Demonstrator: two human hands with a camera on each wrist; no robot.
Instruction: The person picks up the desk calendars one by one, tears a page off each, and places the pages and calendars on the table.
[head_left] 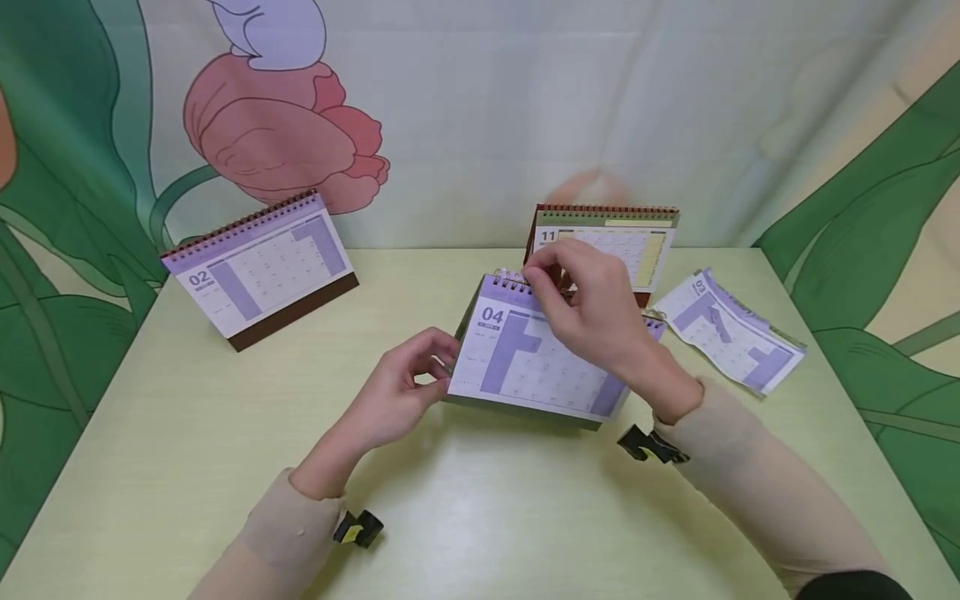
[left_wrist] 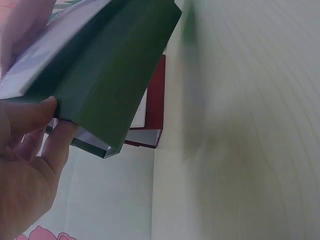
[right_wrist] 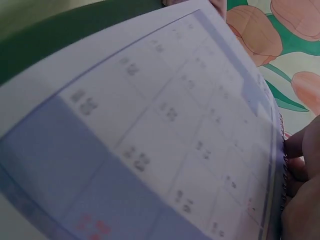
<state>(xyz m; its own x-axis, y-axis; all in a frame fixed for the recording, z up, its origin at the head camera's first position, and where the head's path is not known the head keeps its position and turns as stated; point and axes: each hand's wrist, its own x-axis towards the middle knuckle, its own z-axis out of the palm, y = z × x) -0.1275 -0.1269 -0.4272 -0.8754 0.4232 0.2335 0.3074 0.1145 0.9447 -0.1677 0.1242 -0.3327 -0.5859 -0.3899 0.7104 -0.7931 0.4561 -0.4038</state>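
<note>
A green-backed desk calendar showing page 04 is held tilted above the table. The left hand pinches its lower left edge; in the left wrist view, the thumb of that hand lies on the green board and fingers reach under it. At the top, the right hand has thumb and forefinger together at the wire rings. The right wrist view has the printed page close up, with the right hand by the spiral edge; what its fingertips pinch is hidden.
A loose, curled page 03 lies on the right of the table. Behind the held calendar stands a red-backed calendar showing 11. Another calendar, page 02, stands back left. A patterned curtain hangs behind.
</note>
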